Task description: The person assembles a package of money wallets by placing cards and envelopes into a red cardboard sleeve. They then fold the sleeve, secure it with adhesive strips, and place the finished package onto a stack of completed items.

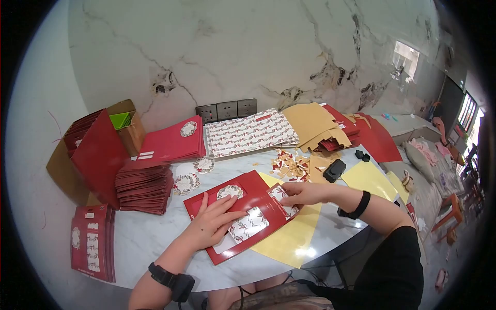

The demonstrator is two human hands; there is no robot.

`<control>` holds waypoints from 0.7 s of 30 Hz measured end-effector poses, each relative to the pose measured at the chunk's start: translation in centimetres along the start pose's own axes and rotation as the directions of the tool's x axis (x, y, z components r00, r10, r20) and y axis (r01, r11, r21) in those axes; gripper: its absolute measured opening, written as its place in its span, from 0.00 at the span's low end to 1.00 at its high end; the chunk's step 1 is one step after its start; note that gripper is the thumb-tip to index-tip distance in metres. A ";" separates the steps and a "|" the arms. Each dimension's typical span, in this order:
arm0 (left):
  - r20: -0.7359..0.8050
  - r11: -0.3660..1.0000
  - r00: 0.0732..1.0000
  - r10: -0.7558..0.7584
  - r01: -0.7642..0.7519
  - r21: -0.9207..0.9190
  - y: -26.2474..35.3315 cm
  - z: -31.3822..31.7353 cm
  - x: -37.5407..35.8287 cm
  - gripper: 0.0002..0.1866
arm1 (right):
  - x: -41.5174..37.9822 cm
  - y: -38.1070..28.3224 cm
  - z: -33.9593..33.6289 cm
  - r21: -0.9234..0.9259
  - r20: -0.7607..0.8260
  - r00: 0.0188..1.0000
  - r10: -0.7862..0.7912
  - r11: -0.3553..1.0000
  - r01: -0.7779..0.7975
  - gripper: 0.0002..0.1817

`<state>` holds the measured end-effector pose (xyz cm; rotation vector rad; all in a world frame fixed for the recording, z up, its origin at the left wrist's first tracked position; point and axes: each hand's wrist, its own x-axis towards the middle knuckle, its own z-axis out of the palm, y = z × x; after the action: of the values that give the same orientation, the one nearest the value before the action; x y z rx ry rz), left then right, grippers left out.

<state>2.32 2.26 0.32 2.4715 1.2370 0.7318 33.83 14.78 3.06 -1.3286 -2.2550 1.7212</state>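
Observation:
A red card folder (248, 194) with a round wreath sticker and a patterned window lies flat on the white marble table (144, 237). My left hand (214, 222) presses down on it with fingers spread, palm flat. My right hand (302, 192) pinches the small red-and-patterned flap (281, 199) at the folder's right edge. A yellow sheet (289, 237) lies beneath the folder, reaching toward the table's near edge. Both wrists wear black bands.
Stacks of red folders (144, 188) and a cardboard box (98, 150) stand at the left. Patterned sheets (248, 133) and brown card pieces (312, 124) lie at the back by wall sockets. Paper scraps (289, 165), a black device (334, 169) and another yellow sheet (368, 178) lie to the right.

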 end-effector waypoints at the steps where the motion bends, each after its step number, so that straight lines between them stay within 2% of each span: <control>1: -0.002 1.000 1.000 0.006 -0.006 -0.005 0.0 -0.1 0.0 0.21 | 0.1 -0.2 -0.9 -0.001 0.002 1.000 0.000 1.000 0.000 0.19; 3: -0.005 1.000 1.000 0.007 -0.007 -0.010 0.1 0.0 -0.2 0.21 | 0.5 -0.3 -3.1 -0.010 0.199 0.972 0.125 0.992 -0.125 0.15; 4: -0.010 0.999 1.000 -0.008 0.007 -0.034 0.0 0.0 -0.2 0.21 | 0.7 -0.3 -3.3 0.048 0.160 0.981 0.107 0.992 -0.116 0.10; 7: -0.018 0.996 0.999 -0.035 0.034 -0.077 -0.1 0.1 -0.1 0.20 | 1.1 -1.2 -2.9 0.101 0.172 0.973 0.153 0.980 -0.172 0.09; 11: -0.043 0.993 0.998 -0.052 0.047 -0.112 -0.1 0.3 -0.1 0.19 | 2.2 -1.4 -0.9 0.062 0.165 0.974 0.153 0.984 -0.165 0.07; 15: -0.041 0.992 0.998 -0.057 0.052 -0.119 -0.4 0.3 -0.1 0.19 | 3.0 -1.2 0.5 0.163 0.163 0.979 0.121 0.976 -0.148 0.02; 18: -0.033 0.985 0.997 -0.075 0.069 -0.157 -0.4 0.2 -0.1 0.19 | 3.5 -0.7 0.4 0.203 0.210 0.970 0.123 0.965 -0.166 0.03; 20: -0.021 0.986 0.997 -0.068 0.064 -0.151 -0.4 0.2 -0.1 0.19 | 4.2 -0.1 0.2 0.236 0.338 0.940 0.050 0.962 -0.136 0.04; 21: -0.021 0.986 0.997 -0.079 0.074 -0.152 -0.4 0.2 -0.1 0.19 | 4.7 0.5 0.1 0.234 0.347 0.936 0.050 0.962 -0.138 0.04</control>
<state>2.16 2.43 -0.05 2.2870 1.2304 0.8096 31.08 17.56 0.47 -1.1804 -2.0425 2.3421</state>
